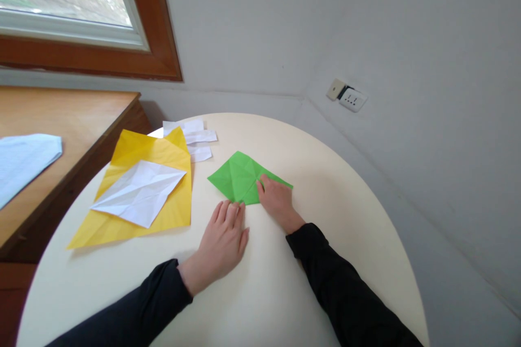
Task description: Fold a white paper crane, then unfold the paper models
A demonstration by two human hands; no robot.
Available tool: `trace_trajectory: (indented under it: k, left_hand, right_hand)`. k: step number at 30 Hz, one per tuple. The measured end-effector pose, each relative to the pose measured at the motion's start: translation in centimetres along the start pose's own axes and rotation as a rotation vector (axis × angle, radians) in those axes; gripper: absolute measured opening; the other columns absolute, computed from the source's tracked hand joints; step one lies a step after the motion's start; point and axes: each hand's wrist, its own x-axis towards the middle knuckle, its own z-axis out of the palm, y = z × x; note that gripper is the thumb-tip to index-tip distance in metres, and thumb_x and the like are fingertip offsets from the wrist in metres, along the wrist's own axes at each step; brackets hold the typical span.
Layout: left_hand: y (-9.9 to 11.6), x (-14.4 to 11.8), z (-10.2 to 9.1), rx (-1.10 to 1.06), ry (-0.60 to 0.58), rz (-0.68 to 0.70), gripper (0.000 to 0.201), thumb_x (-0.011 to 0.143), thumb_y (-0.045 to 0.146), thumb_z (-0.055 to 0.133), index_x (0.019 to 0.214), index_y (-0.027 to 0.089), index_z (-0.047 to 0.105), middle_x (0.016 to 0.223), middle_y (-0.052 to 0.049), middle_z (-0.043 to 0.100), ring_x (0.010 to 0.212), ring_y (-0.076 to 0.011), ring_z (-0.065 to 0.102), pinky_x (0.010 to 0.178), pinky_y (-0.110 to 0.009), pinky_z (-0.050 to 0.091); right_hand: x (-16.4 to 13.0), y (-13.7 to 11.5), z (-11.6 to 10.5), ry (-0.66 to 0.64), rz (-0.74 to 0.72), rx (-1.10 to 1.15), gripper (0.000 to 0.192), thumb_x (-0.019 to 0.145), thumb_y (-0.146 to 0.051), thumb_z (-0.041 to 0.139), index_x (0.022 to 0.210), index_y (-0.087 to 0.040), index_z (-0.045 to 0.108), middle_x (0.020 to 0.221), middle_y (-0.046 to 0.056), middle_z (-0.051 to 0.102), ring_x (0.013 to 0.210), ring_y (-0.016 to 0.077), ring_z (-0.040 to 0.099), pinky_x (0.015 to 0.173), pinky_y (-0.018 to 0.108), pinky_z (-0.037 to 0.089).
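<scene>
A green sheet of origami paper [238, 176], diamond-shaped with crease lines, lies on the round table. At its near edge rests my left hand [222, 238], palm down, fingers stretched out and fingertips touching the paper. My right hand [279, 200] lies over the paper's right part. Its fingers are curled in and its thumb and forefinger are against the green surface, hiding some of the near right edge. Left of the hands, a creased white paper [140, 190] lies on a larger yellow paper [171, 214].
White paper strips [201, 136] lie behind the yellow paper on the cream round table [325, 293]. To the left stands a wooden desk [81, 108] with a light blue folded item [28, 160]. A wall socket [353, 100] and a wood-framed window [163, 27] are beyond.
</scene>
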Motion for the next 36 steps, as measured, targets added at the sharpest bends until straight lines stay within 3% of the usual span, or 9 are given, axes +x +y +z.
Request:
trace_trajectory:
  k: [8,16,23,27,31,36]
  left_hand:
    - [2.8,0.2,0.3,-0.070,-0.034,0.094,0.039,0.088,0.025,0.038,0.121,0.006,0.045,0.135,-0.025,0.041,0.129,-0.0340,0.034,0.103,-0.049,0.030]
    - [3.0,0.3,0.3,-0.065,-0.069,0.077,0.033,0.087,0.025,0.041,0.114,0.009,0.047,0.136,-0.027,0.039,0.130,-0.0350,0.032,0.104,-0.048,0.028]
    - [3.0,0.8,0.0,-0.005,-0.070,0.087,0.033,0.087,0.026,0.040,0.113,0.009,0.047,0.129,-0.026,0.045,0.123,-0.0360,0.040,0.099,-0.049,0.031]
    - [3.1,2.1,-0.3,-0.002,-0.081,0.071,0.028,0.086,0.022,0.037,0.106,0.007,0.051,0.107,-0.022,0.056,0.104,-0.0319,0.052,0.089,-0.046,0.038]
    - [3.1,2.8,-0.3,-0.028,-0.096,0.063,0.024,0.086,0.016,0.034,0.096,0.008,0.055,0.088,-0.016,0.056,0.084,-0.0276,0.054,0.074,-0.042,0.042]
    - [3.1,2.7,0.7,-0.015,-0.048,0.045,0.036,0.086,0.018,0.036,0.114,-0.001,0.050,0.111,-0.025,0.055,0.102,-0.0315,0.051,0.084,-0.044,0.039]
  right_hand:
    - [0.0,0.0,0.1,0.013,-0.001,0.006,0.028,0.095,-0.031,0.029,0.100,-0.020,0.054,0.087,0.007,0.068,0.077,0.0196,0.064,0.062,0.028,0.039]
    - [0.0,0.0,-0.1,0.021,-0.003,-0.001,0.029,0.095,-0.032,0.029,0.099,-0.020,0.055,0.086,0.007,0.069,0.075,0.0198,0.064,0.061,0.027,0.038]
    - [-0.1,-0.1,-0.4,-0.012,0.007,0.002,0.030,0.095,-0.032,0.029,0.102,-0.019,0.054,0.088,0.008,0.068,0.078,0.0195,0.064,0.063,0.028,0.039]
    - [0.0,-0.2,-0.4,-0.007,0.013,-0.008,0.029,0.094,-0.033,0.030,0.101,-0.019,0.055,0.085,0.007,0.068,0.076,0.0201,0.064,0.062,0.028,0.039]
    - [0.0,-0.2,-0.3,-0.001,0.014,-0.010,0.030,0.094,-0.034,0.030,0.103,-0.019,0.055,0.084,0.007,0.068,0.077,0.0202,0.064,0.062,0.028,0.039]
    - [-0.1,0.0,-0.1,0.030,-0.007,0.020,0.029,0.093,-0.035,0.033,0.101,-0.019,0.055,0.090,0.007,0.067,0.083,0.0201,0.061,0.067,0.028,0.040]
